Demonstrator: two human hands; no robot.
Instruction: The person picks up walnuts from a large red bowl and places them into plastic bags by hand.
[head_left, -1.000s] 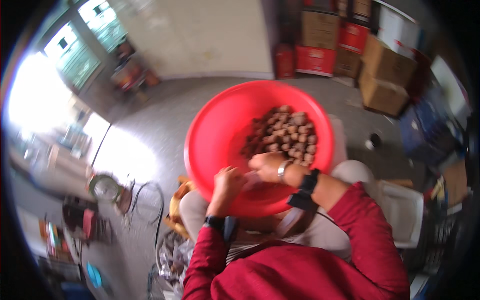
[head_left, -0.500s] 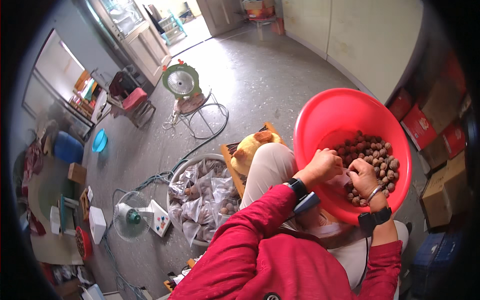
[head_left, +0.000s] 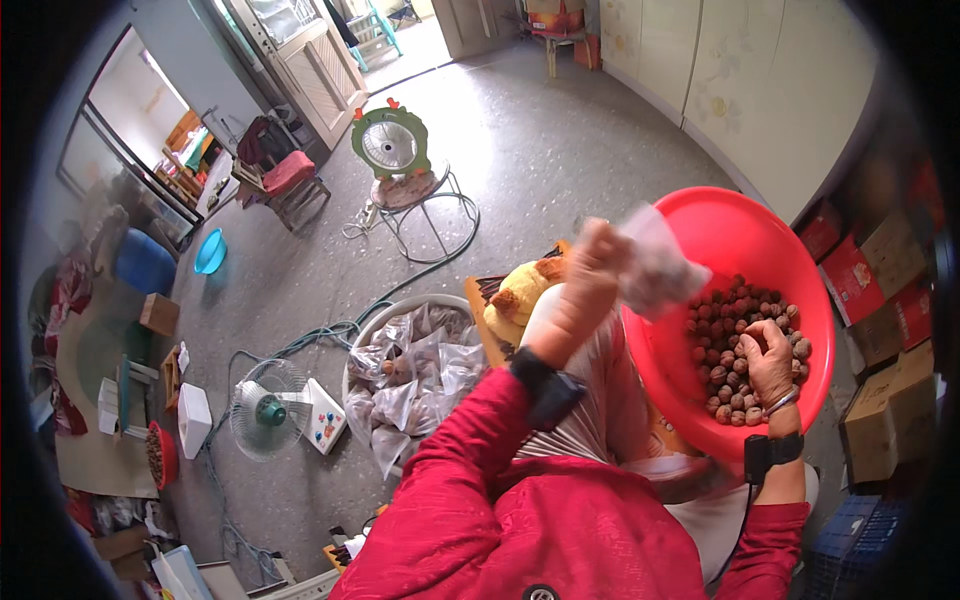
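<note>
Mostly brown, roundish walnuts (head_left: 720,375)

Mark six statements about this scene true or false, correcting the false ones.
1. The left hand holds up a clear bag. True.
2. The walnuts lie in a red basin. True.
3. Both hands hold the clear bag. False: the right hand is at the walnuts.
4. The tub of filled bags stands to the person's right. False: it stands to the left.
5. A blue bowl is on the floor. True.
6. The chair cushion is green. False: it is pinkish red.
</note>
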